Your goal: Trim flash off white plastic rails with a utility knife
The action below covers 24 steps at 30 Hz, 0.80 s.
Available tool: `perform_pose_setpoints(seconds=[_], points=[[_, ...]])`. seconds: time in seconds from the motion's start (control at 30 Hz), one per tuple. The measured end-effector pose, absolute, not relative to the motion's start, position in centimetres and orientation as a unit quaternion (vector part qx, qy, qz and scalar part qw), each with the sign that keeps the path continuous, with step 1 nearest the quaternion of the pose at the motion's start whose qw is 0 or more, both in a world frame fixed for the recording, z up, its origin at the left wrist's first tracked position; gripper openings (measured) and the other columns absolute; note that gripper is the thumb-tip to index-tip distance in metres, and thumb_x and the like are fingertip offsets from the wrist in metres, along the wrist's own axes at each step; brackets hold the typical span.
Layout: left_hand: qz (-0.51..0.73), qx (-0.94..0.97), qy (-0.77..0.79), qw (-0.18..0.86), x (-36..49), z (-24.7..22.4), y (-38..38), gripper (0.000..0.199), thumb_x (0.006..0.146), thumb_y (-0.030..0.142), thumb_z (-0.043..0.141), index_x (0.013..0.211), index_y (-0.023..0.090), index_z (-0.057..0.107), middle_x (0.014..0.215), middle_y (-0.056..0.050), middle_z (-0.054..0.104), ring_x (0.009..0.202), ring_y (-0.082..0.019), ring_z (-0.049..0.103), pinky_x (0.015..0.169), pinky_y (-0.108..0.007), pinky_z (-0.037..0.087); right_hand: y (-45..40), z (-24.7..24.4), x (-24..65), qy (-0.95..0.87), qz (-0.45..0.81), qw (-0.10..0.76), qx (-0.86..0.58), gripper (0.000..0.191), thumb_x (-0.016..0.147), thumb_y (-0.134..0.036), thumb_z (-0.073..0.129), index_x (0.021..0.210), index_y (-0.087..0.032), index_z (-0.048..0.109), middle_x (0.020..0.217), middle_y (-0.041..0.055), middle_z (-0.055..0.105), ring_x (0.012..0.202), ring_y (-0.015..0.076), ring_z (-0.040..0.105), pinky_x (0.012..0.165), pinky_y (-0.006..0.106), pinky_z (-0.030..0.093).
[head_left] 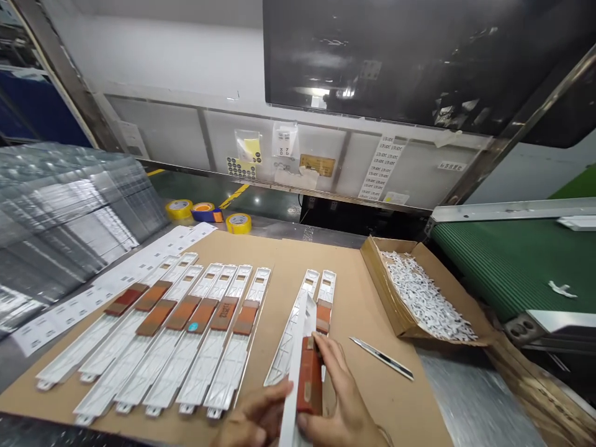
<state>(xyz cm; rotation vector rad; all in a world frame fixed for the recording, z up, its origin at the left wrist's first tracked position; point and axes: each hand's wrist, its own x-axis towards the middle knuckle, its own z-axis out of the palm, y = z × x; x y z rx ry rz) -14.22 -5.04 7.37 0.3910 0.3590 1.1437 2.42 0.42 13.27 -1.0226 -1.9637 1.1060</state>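
My cardboard-topped surface (391, 403) spreads before me, with a dark screen (419, 56) above its far side and a green belt (507, 261) to the right. A clear stack (79, 211) stands on the left, too blurred to tell more of, and a box (382, 292) sits on the right. Between them, seven strips (179, 357) lie slantwise side by side, each with a brown block across its middle; two others (284, 354) lie nearer the centre, just beyond my hands. The held strip (294, 372) is tilted up on edge in front of me, its long axis running away from me, its far end over those two. My right hand (344, 403) grips its block (310, 379) from the right, fingers at the far end and thumb at the near end, so it is the hand closer to the block. My left hand (251, 416) is at the opposite side, curled, fingertips against the white edge; I cannot tell whether it pinches. To the right lies a knife (382, 358), and small white clips (419, 298) fill the box.
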Motion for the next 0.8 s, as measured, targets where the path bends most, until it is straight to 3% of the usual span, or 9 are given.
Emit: perform_pose_setpoints(seconds=[0.1, 0.17, 0.27, 0.43, 0.8], points=[[0.539, 0.197, 0.177, 0.799, -14.0, 9.7, -4.7, 0.029, 0.076, 0.045, 0.062, 0.089, 0.02, 0.06, 0.099, -0.008, 0.065, 0.096, -0.025, 0.061, 0.088, -0.038, 0.041, 0.1, 12.9, 2.4, -0.775, 0.377, 0.302, -0.408, 0.088, 0.058, -0.014, 0.062, 0.138, -0.015, 0.025, 0.132, 0.0136, 0.034, 0.127, 0.0272, 0.032, 0.106, 0.042, 0.028], [0.549, 0.179, 0.227, 0.784, -13.3, 10.7, -4.1, 0.024, 0.084, 0.037, 0.055, 0.105, 0.026, 0.054, 0.1, -0.005, 0.065, 0.092, -0.02, 0.063, 0.085, -0.035, 0.043, 0.0, 12.6, 2.2, -0.794, 0.339, 0.297, -0.408, 0.089, 0.058, -0.012, 0.06, 0.139, -0.016, 0.022, 0.131, 0.0135, 0.033, 0.126, 0.0272, 0.031, 0.106, 0.043, 0.029], [0.569, 0.148, 0.254, 0.768, -12.0, 10.9, -3.5, 0.053, 0.083, 0.031, 0.058, 0.132, 0.031, 0.036, 0.116, -0.008, 0.06, 0.105, -0.021, 0.059, 0.095, -0.038, 0.039, 0.0, 12.6, 1.8, -0.826, 0.273, 0.307, -0.386, 0.09, 0.061, -0.011, 0.058, 0.14, -0.018, 0.017, 0.131, 0.0133, 0.033, 0.125, 0.0278, 0.032, 0.103, 0.045, 0.033], [0.588, 0.154, 0.315, 0.729, -11.0, 9.6, -4.0, 0.047, 0.079, 0.038, 0.062, 0.124, 0.026, 0.052, 0.133, -0.008, 0.051, 0.123, -0.025, 0.045, 0.108, -0.037, 0.025, -0.3, 13.5, 1.9, -0.854, 0.164, 0.315, -0.38, 0.089, 0.065, -0.012, 0.054, 0.143, -0.017, 0.011, 0.129, 0.0158, 0.035, 0.121, 0.0322, 0.034, 0.097, 0.05, 0.038], [0.603, 0.084, 0.359, 0.708, -11.2, 9.3, -5.1, 0.048, 0.076, 0.04, 0.066, 0.121, 0.028, 0.054, 0.127, -0.006, 0.056, 0.124, -0.025, 0.044, 0.109, -0.038, 0.026, -1.6, 13.3, 1.6, -0.88, 0.149, 0.286, -0.349, 0.1, 0.05, -0.01, 0.049, 0.142, -0.011, 0.009, 0.129, 0.0184, 0.036, 0.12, 0.0347, 0.035, 0.094, 0.051, 0.039]])
